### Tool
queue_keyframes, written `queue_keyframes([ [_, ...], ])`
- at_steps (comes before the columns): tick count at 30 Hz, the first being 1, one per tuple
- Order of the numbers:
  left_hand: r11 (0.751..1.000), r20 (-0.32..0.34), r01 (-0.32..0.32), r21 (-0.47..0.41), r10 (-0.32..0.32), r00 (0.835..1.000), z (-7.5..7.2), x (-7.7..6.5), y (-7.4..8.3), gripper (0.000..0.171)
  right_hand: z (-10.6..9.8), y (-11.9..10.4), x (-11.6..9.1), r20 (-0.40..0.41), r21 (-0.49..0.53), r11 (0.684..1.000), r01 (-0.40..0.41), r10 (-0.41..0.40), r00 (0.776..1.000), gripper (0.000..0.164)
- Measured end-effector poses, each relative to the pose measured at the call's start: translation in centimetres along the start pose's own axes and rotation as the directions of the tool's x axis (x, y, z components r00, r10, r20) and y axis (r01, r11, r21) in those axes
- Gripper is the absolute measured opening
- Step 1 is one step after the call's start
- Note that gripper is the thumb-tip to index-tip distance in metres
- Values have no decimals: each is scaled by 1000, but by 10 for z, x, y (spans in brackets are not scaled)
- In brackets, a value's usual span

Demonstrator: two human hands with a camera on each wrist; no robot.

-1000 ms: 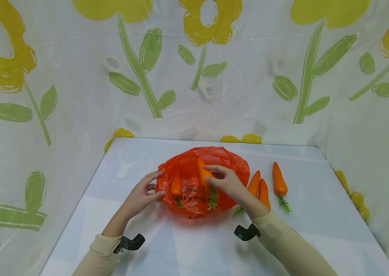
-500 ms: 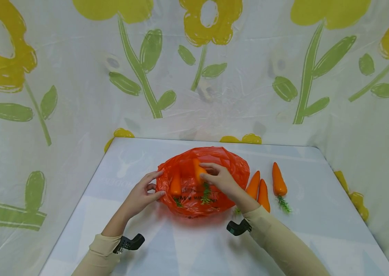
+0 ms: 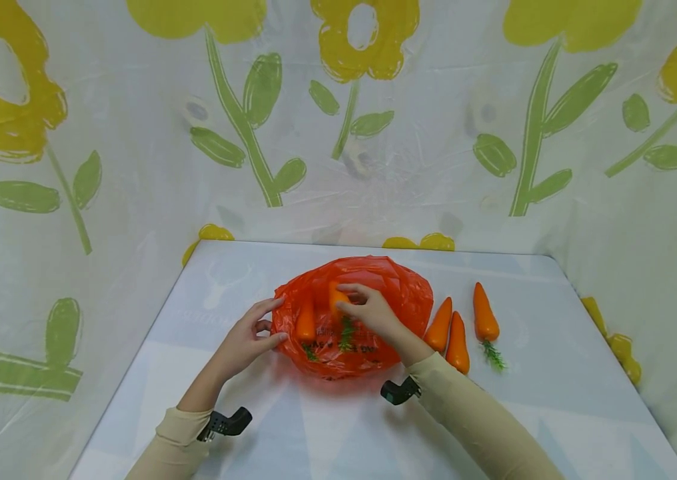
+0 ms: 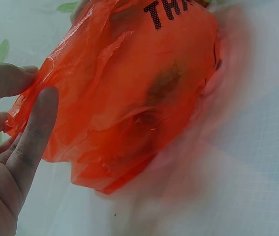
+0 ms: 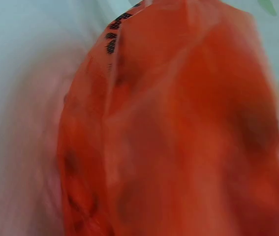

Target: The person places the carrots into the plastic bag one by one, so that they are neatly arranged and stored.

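Note:
A red plastic bag (image 3: 401, 287) with black lettering lies with its mouth spread open. My left hand (image 3: 248, 337) pinches the bag's left rim between thumb and fingers; the left wrist view shows the thin plastic (image 4: 105, 108) between them. Inside the mouth, my right hand (image 3: 374, 317) holds an orange carrot (image 3: 335, 297) by its thick part, its green top hanging below. Another carrot (image 3: 305, 323) lies in the bag at the left. Blurred red plastic (image 5: 178, 123) fills most of the right wrist view, where the right hand's grip is hidden.
To the right of the bag, two carrots lie side by side, one (image 3: 438, 325) partly behind the right forearm and one (image 3: 458, 343) near it. A third carrot (image 3: 486, 313) lies farther right. A flower-printed curtain (image 3: 422, 187) stands behind the pale table (image 3: 314, 440).
The right hand has moved left with its carrot, deeper across the bag's mouth toward the carrot inside. The left hand has stayed at the rim.

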State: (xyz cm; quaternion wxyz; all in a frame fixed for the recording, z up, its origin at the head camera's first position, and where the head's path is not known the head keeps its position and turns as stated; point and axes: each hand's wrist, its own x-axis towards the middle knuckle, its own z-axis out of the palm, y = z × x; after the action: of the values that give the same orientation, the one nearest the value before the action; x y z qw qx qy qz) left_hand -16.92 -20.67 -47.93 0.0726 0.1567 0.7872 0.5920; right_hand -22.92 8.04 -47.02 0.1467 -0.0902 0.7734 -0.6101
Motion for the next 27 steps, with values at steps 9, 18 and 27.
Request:
queue_keyframes([
  [9, 1000, 3, -6, -10, 6, 1000, 2, 0, 0, 67, 10, 11, 6, -1, -19, 1000, -10, 10, 1000, 42],
  [18, 1000, 3, -11, -14, 11, 1000, 2, 1, 1, 68, 18, 18, 12, 5, -85, 996, -36, 37, 999, 41],
  [27, 1000, 2, -4, -22, 4, 1000, 2, -1, 0, 68, 26, 23, 14, 37, -120, 992, -49, 54, 998, 43],
])
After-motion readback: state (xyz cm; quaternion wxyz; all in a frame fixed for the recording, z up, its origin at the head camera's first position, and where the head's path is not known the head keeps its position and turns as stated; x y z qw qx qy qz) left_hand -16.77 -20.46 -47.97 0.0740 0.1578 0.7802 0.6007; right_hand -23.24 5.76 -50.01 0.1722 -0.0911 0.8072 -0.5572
